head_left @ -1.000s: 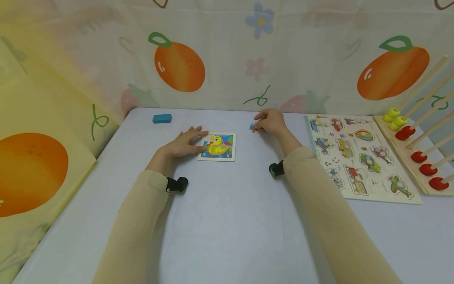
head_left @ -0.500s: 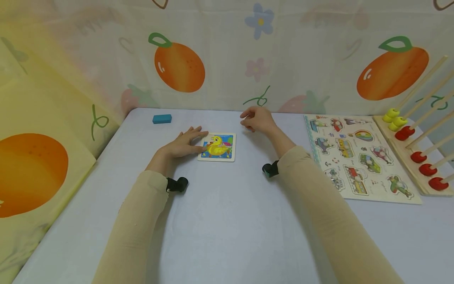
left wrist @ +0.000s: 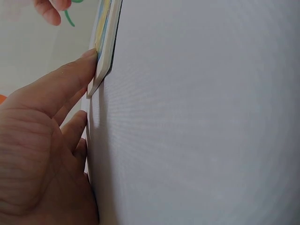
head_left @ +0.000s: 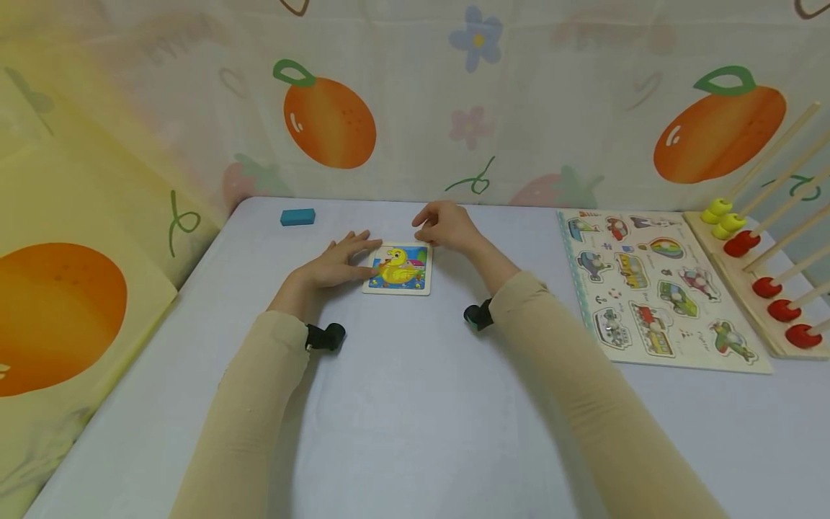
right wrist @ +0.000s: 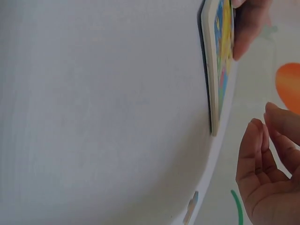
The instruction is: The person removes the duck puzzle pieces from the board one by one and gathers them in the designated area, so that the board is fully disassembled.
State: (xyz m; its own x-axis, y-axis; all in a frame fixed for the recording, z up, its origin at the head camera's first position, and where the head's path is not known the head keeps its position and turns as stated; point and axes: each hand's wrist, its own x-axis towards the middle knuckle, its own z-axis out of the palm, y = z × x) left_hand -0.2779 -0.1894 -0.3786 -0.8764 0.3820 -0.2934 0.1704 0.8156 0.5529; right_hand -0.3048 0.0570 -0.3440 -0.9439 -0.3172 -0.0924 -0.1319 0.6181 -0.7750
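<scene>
A small square duck puzzle (head_left: pixel 398 270), a yellow duck on blue in a pale frame, lies flat on the table. My left hand (head_left: pixel 333 264) rests at its left side, thumb on the frame's edge and fingers spread along its far left corner. Just beyond the puzzle's far right corner hovers my right hand (head_left: pixel 447 227), fingers loosely bent, thumb close to the fingertips. Nothing shows between those fingers in the right wrist view. A small blue and orange piece (right wrist: pixel 191 206) lies on the table there; in the head view the right hand hides it.
A blue block (head_left: pixel 297 217) sits at the back left. On the right lie a large vehicle puzzle board (head_left: pixel 603 292) and, beside it, a wooden bead rack (head_left: pixel 752 288) with upright rods. A patterned cloth (head_left: pixel 415 108) hangs behind the table.
My right hand has left the small piece and moved leftward to the duck puzzle's far right corner. My left hand and the puzzle have stayed put.
</scene>
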